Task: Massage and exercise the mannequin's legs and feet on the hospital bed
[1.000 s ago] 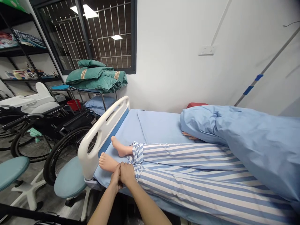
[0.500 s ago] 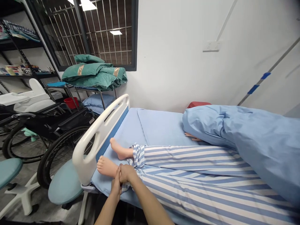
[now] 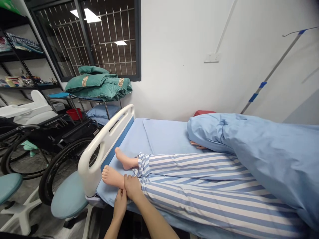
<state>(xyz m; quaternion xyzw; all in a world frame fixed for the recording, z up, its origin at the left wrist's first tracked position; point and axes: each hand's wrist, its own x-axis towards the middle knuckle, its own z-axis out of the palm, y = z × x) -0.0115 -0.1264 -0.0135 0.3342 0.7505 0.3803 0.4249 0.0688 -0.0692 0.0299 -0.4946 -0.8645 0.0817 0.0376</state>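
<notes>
A mannequin with smooth, plastic-looking feet lies on the bed in blue-and-white striped trousers (image 3: 189, 166). My right hand (image 3: 133, 187) is wrapped over the ankle of its near foot (image 3: 112, 176), just below the trouser cuff. Lower down, my left hand (image 3: 120, 202) is closed at the heel side of the same ankle, its fingertips against the skin and partly hidden. The far foot (image 3: 124, 159) rests on the sheet with its cuff bunched up. A blue quilt (image 3: 254, 146) covers the upper body, and a mannequin hand (image 3: 198, 145) shows under its edge.
At the foot end stands a white bed board (image 3: 107, 132). Left of it are a teal stool (image 3: 68, 196) and a black wheelchair (image 3: 67, 139). Folded green bedding (image 3: 99, 84) sits under the window. A metal pole (image 3: 271, 73) leans at the right.
My left hand has shifted down to the heel side, while my right hand has moved further over the top of the ankle. The camera view has tilted up slightly.
</notes>
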